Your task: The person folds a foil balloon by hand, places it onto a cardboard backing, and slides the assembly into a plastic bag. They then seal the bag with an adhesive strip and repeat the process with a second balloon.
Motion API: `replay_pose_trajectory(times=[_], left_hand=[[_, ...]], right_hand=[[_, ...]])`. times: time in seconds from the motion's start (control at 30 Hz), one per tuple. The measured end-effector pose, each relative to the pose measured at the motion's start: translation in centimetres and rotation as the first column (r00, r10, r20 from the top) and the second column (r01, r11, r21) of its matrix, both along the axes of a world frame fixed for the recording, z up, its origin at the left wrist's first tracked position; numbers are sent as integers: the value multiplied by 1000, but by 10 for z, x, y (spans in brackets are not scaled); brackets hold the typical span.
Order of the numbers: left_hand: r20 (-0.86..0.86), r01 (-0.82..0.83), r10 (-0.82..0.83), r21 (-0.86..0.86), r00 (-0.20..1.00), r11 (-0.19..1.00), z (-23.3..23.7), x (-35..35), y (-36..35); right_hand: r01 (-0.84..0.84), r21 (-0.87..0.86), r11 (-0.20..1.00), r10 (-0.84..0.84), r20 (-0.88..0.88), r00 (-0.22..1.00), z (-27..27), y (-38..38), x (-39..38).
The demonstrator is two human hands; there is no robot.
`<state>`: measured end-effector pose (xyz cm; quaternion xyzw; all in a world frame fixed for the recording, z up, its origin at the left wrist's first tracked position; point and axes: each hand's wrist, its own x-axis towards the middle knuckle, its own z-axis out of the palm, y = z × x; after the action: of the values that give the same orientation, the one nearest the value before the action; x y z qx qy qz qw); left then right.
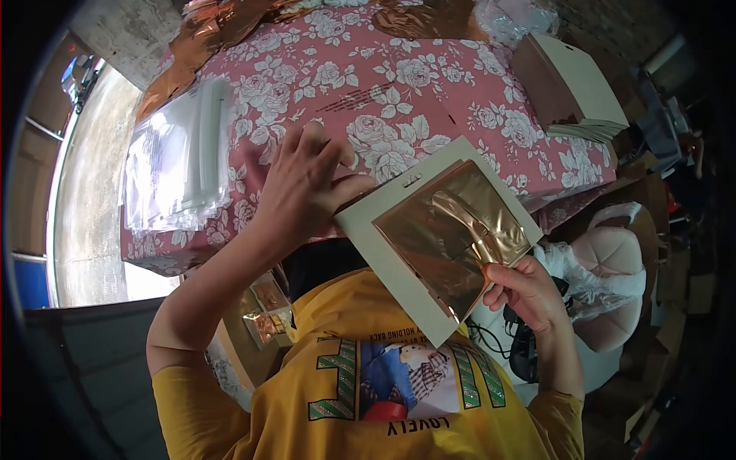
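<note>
A white card (399,307) with a hanging slot near its top edge is held tilted in front of my yellow shirt. A folded gold foil sheet (452,222) lies on the card, shiny and creased. My left hand (307,172) is at the card's upper left edge, its fingers curled and its thumb against the edge; the exact grip is partly hidden. With thumb and fingers, my right hand (525,291) pinches the foil at its lower right side, where it gathers into a bright fold.
The table has a pink floral cloth (291,84). Clear plastic bags (180,161) lie at its left, and a stack of white cards (579,84) at the right. Copper-coloured foil (207,38) lies at the back. A cushioned chair (609,268) stands at right.
</note>
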<state>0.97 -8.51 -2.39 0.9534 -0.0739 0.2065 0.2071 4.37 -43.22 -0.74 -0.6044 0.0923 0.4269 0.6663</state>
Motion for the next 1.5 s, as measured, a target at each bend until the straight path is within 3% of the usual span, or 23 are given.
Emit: replay_pose_trajectory(times=[0.1,0.17,0.37,0.57,1.0,1.3,1.37,1.5], left_hand=[[21,-45,44,43,999,998,-2,2,-2],[3,-24,24,-20,1000,1000,-4,6,-1],[6,-23,23,-47,1000,999,-2,8,0],[-89,-45,30,-169,996,985,6,11,0],[-144,31,-59,-187,988,982,11,22,3],[-172,99,-103,-31,980,995,23,23,-2],[-287,54,-36,52,957,997,30,23,-8],[-221,65,-35,127,975,990,30,20,-14]], right_hand=[[2,1,1000,-2,-2,1000,0,-3,0],[4,6,1000,-4,-2,1000,2,-3,0],[-140,24,990,141,-42,989,-4,-4,5],[-135,27,990,136,-39,990,-4,-2,6],[-55,12,998,56,-38,998,4,-4,-1],[-56,8,998,56,-48,997,3,-4,-1],[-64,11,998,64,-51,997,2,-3,0],[-77,9,997,78,-56,995,1,-3,1]])
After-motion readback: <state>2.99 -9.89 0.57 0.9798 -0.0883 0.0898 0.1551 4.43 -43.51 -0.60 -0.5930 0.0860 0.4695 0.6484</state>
